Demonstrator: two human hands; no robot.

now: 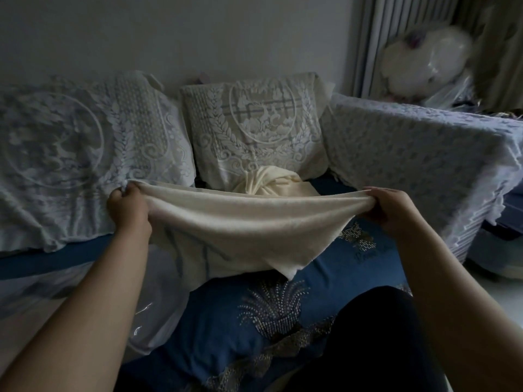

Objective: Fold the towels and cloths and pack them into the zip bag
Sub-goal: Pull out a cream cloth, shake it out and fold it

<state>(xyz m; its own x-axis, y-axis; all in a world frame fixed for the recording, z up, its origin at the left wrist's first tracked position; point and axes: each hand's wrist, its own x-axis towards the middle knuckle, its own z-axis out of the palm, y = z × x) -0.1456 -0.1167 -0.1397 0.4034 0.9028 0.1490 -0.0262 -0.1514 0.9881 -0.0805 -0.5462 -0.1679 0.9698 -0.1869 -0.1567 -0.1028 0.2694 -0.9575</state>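
Observation:
A cream towel (240, 230) hangs stretched in the air over the blue sofa seat. My left hand (128, 209) pinches its left top corner and my right hand (392, 210) pinches the right top corner. The towel sags in the middle and one lower corner points down toward the seat. Behind it a second cream cloth (271, 181) lies bunched against the middle back cushion. A clear plastic zip bag (158, 312) lies on the seat at lower left, partly under the towel and my left forearm.
The blue embroidered seat (254, 335) runs across the front. Lace-covered back cushions (254, 128) line the wall, and a lace-draped armrest (424, 165) stands at the right. My dark-clothed knee (382, 349) is at lower right. A wrapped white object (424, 60) sits by the curtain.

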